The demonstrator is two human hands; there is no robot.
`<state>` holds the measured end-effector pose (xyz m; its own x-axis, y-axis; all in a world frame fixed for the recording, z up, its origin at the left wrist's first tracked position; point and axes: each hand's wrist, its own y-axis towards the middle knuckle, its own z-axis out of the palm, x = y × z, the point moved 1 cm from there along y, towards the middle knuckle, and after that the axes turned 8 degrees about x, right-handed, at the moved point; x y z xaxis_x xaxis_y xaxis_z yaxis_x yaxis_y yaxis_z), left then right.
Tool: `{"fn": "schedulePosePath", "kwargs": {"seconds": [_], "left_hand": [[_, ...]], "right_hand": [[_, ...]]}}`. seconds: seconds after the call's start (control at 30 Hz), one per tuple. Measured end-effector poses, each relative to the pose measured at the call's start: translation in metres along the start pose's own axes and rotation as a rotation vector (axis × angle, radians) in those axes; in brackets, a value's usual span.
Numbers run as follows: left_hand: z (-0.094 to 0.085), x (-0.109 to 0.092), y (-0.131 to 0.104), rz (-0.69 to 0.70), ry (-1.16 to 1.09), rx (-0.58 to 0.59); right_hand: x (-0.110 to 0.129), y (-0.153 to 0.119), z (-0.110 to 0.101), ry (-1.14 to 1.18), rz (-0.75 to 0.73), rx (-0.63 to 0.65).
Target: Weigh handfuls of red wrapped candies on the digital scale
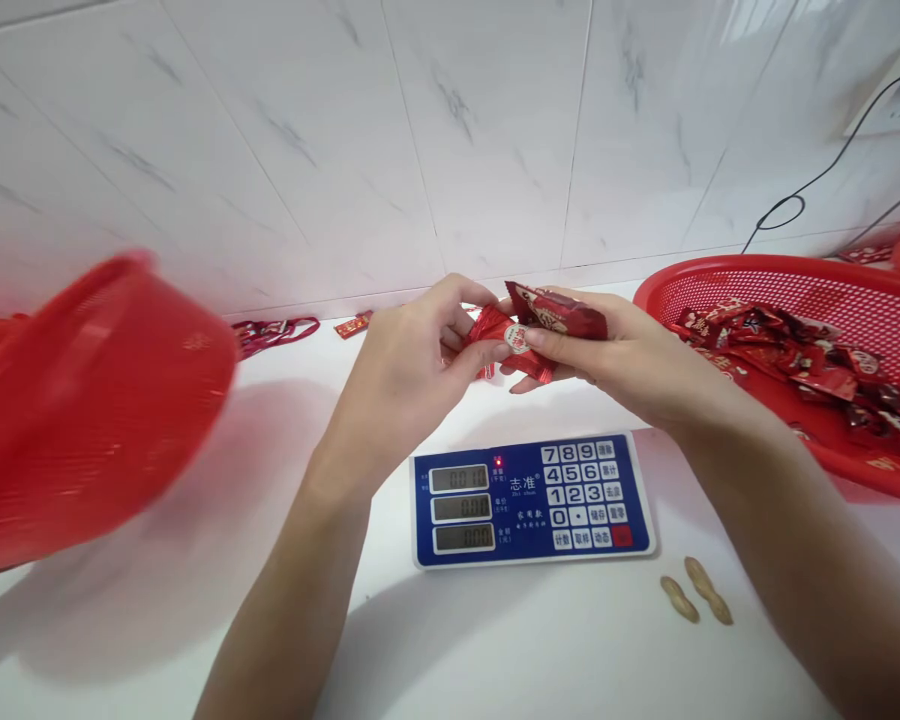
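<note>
Above the scale's blue keypad panel (532,500), my two hands meet. My left hand (435,340) pinches the left end of a small red packet (501,335) with a round pale label. My right hand (592,335) has its thumb on the same packet's right side and also holds a darker red wrapped packet (559,312) between thumb and fingers. Both packets look sealed. Bits of red and clear wrapping show beneath the hands, partly hidden by the fingers.
A red basket (97,400), blurred, is tilted at the left. Another red basket (765,268) at the right holds many wrapped packets. Two peanuts (694,592) lie right of the panel. Red ribbon items (274,333) lie by the tiled wall; a black cable (832,165) hangs upper right.
</note>
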<state>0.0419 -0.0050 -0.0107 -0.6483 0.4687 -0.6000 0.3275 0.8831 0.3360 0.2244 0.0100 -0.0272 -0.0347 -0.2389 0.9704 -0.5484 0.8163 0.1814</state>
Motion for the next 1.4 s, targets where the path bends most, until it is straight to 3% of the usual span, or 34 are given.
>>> {"fn": "schedulePosePath", "kwargs": {"seconds": [0.1,0.2,0.3,0.5,0.7,0.8,0.87,1.03,1.27,1.4], "left_hand": [[0.0,0.008,0.004,-0.05,0.045,0.003],[0.003,0.019,0.009,-0.121,0.084,0.099],[0.004,0.025,0.012,-0.121,0.134,0.081],[0.0,0.011,0.007,0.008,-0.002,-0.009],[0.003,-0.003,0.0,0.236,0.052,-0.018],[0.006,-0.006,0.0,0.297,0.062,0.023],[0.006,-0.006,0.0,0.244,0.012,0.037],[0.0,-0.003,0.001,0.057,-0.13,0.137],[-0.01,-0.004,-0.001,0.062,-0.301,0.232],[-0.014,-0.001,-0.001,0.066,-0.24,0.227]], "right_hand": [[-0.005,0.002,-0.011,-0.142,0.047,-0.093],[-0.011,0.003,-0.022,-0.323,0.127,-0.211],[-0.014,0.004,-0.026,-0.413,0.185,-0.183],[-0.01,0.001,-0.019,-0.474,0.093,-0.097],[-0.002,-0.004,-0.01,-0.477,0.048,-0.045],[0.0,-0.006,-0.005,-0.457,0.057,0.079],[0.001,-0.005,-0.004,-0.402,0.093,0.141],[0.003,-0.003,-0.008,-0.169,0.088,0.069],[0.007,-0.004,-0.003,-0.009,0.082,0.081],[0.005,-0.002,-0.004,0.016,0.092,0.116]]}}
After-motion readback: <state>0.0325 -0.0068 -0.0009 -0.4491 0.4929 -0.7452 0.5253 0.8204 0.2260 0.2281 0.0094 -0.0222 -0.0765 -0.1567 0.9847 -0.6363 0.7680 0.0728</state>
